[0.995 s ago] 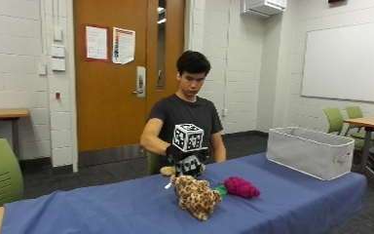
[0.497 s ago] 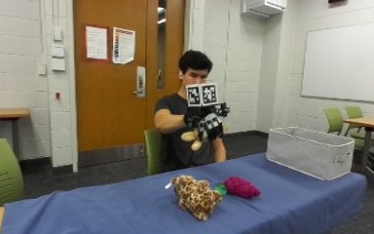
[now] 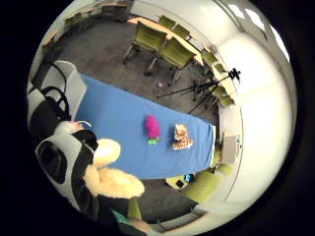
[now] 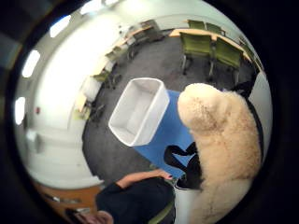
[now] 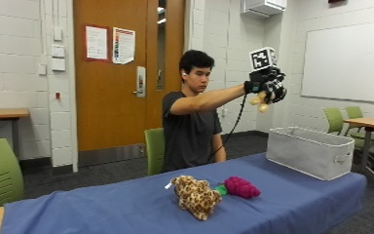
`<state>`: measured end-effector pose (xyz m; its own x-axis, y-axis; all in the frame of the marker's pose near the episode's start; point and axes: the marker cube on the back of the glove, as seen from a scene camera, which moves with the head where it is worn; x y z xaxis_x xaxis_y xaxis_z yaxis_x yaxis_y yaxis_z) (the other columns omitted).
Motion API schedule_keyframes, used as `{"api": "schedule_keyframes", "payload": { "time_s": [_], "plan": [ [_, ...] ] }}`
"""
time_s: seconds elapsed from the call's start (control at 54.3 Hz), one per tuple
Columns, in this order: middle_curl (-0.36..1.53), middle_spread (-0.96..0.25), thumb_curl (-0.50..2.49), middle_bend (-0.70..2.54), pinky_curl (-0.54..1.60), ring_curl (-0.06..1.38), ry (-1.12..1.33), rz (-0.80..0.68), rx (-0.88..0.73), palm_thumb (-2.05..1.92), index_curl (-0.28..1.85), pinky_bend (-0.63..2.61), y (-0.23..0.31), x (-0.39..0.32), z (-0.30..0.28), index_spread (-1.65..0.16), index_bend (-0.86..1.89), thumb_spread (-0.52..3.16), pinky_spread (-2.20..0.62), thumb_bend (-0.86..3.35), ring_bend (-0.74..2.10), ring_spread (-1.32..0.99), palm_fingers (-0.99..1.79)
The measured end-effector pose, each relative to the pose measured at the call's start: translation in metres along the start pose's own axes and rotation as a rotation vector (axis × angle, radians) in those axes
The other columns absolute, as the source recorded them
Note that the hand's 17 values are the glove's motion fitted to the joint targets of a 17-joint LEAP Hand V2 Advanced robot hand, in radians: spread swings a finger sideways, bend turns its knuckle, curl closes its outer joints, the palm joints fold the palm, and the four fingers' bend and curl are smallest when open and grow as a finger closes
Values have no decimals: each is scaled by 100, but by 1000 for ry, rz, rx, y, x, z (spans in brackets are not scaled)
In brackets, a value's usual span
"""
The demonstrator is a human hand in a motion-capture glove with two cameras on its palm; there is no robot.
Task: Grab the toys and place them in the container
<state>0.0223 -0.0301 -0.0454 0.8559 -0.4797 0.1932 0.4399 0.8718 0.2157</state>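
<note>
Cream, shaggy plush toy (image 5: 259,101) sits gripped in the black-gloved right hand (image 5: 267,86), whose fingers curl round it, raised high. Below the hand and just beyond it stands the grey fabric container (image 5: 308,157) on the blue worktop (image 5: 109,209). Lower, on the person's side, lie a spotted leopard plush (image 5: 194,195) and a magenta grape-shaped toy (image 5: 241,186).

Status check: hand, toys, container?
Right hand grips cream plush toy, raised short of grey container. Leopard toy and pink toy on table. Nothing in the way.
</note>
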Motion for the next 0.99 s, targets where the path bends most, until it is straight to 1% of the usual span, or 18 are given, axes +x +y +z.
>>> {"api": "schedule_keyframes", "payload": {
  "time_s": [0.037,0.111,0.203,0.258,0.295,0.35,0.405,0.461,0.553,0.608,0.663,0.737,0.755,0.774,0.792,0.811,0.884,0.995],
  "plan": [
    [68,-37,93,84,37,49,-17,-28,8,55,85,77,-18,-24,3,-33,43,63,-43,7,106,-40,119],
    [68,-37,96,84,37,49,94,78,29,55,86,77,-59,-57,17,-33,43,63,-43,6,106,-40,118],
    [68,-37,99,84,37,49,9,14,57,55,87,78,-90,-118,31,-33,44,62,-43,5,106,-40,118],
    [69,-36,101,84,37,49,46,48,54,55,87,78,-109,-142,47,-33,44,62,-43,5,106,-40,118],
    [68,-37,102,84,37,49,67,51,44,55,87,78,-117,-132,57,-33,44,62,-43,4,106,-40,117],
    [68,-37,103,83,37,49,27,-26,22,55,87,79,-123,-96,68,-33,44,62,-43,4,106,-40,117],
    [68,-37,105,83,37,49,-16,-53,11,55,88,79,-130,-94,78,-32,43,62,-43,4,106,-40,116],
    [68,-37,107,82,37,49,52,-111,3,55,88,79,-135,-94,89,-32,43,62,-43,3,106,-40,116],
    [68,-37,109,82,37,49,39,6,-34,55,89,79,-144,-111,102,-33,43,62,-43,3,105,-40,115],
    [68,-37,110,81,37,49,37,9,-109,54,89,79,-141,-114,111,-33,41,63,-43,2,104,-41,114],
    [67,-38,111,79,37,49,108,77,-217,52,89,80,-138,-106,122,-34,40,63,-42,0,104,-41,111],
    [63,-36,90,61,45,50,118,165,-303,6,84,99,-136,-97,129,-35,8,87,-36,-19,105,-38,58],
    [60,-33,86,49,50,50,111,172,-303,-8,77,115,-136,-97,130,-34,-14,84,-33,-24,100,-36,17],
    [59,-27,82,41,55,50,111,169,-299,-17,75,126,-135,-95,130,-32,-16,80,-29,-26,88,-31,-23],
    [59,-25,79,40,56,50,115,159,-294,-20,73,129,-134,-93,130,-31,-13,80,-26,-25,82,-28,-33],
    [56,-23,76,38,53,46,115,143,-288,-23,68,128,-133,-91,129,-31,-11,79,-23,-24,72,-26,-41],
    [51,-16,66,33,48,34,71,92,-259,-25,51,124,-126,-83,121,-30,-6,78,-15,-20,53,-20,-39],
    [47,-11,53,27,42,28,166,83,-242,-24,40,111,-121,-122,115,-29,0,78,-8,-18,41,-16,-34]
  ]
}}
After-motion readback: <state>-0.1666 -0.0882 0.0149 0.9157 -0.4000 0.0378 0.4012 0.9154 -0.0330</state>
